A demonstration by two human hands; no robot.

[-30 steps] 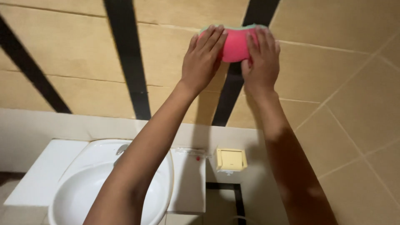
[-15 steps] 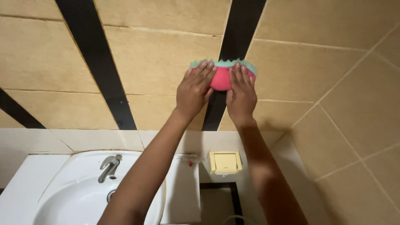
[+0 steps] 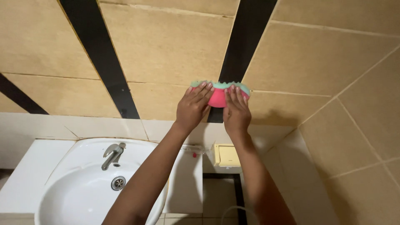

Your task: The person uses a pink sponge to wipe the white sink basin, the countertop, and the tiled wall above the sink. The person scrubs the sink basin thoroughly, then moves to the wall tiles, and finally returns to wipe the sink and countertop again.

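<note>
Sponge (image 3: 218, 96) lengthwise level — both hands (image 3: 192, 107) pressing, wall (image 3: 166, 46)

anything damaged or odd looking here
The sponge both hands press to the wall tile has a ragged, torn-looking green top edge. The sink and tap look normal.

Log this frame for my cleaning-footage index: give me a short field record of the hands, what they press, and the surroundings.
left hand: flat on the sponge, fingers spread
right hand: flat on the sponge beside the left
sponge: pink with a green layer, pressed to the wall
wall: beige tiles with black stripes
sink: white, below left, with a metal tap
soap dish: yellowish, low on the wall
</note>
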